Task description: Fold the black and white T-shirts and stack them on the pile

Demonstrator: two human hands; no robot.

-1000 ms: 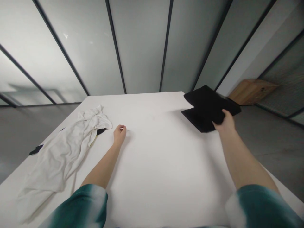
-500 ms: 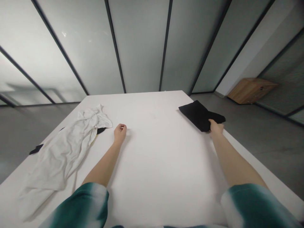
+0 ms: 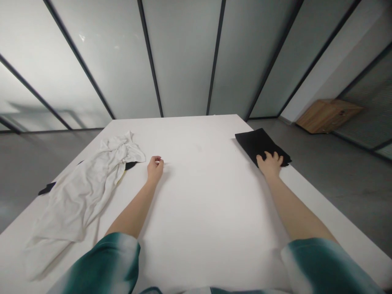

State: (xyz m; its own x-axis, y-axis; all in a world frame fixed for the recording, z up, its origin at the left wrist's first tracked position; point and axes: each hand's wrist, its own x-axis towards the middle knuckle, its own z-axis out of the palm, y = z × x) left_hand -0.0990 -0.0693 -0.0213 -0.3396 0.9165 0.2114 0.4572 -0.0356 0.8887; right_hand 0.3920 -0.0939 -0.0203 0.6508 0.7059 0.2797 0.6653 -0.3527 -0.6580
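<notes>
A folded black cloth (image 3: 256,143) lies flat near the right edge of the white table (image 3: 202,212). My right hand (image 3: 270,163) rests on its near end, fingers spread and lying flat. My left hand (image 3: 154,168) sits on the table left of centre with its fingers curled in loosely; nothing shows in it. Just left of that hand lies a crumpled white garment (image 3: 82,192), spread toward the table's near left corner.
A dark piece of fabric (image 3: 46,189) pokes out from under the white garment at the left edge. Frosted glass panels with dark frames stand behind the table. A wooden cabinet (image 3: 327,115) stands on the grey floor at the far right.
My right hand set the black cloth down from the air onto the table, let go of it and now presses flat on it. The left hand stayed put.
</notes>
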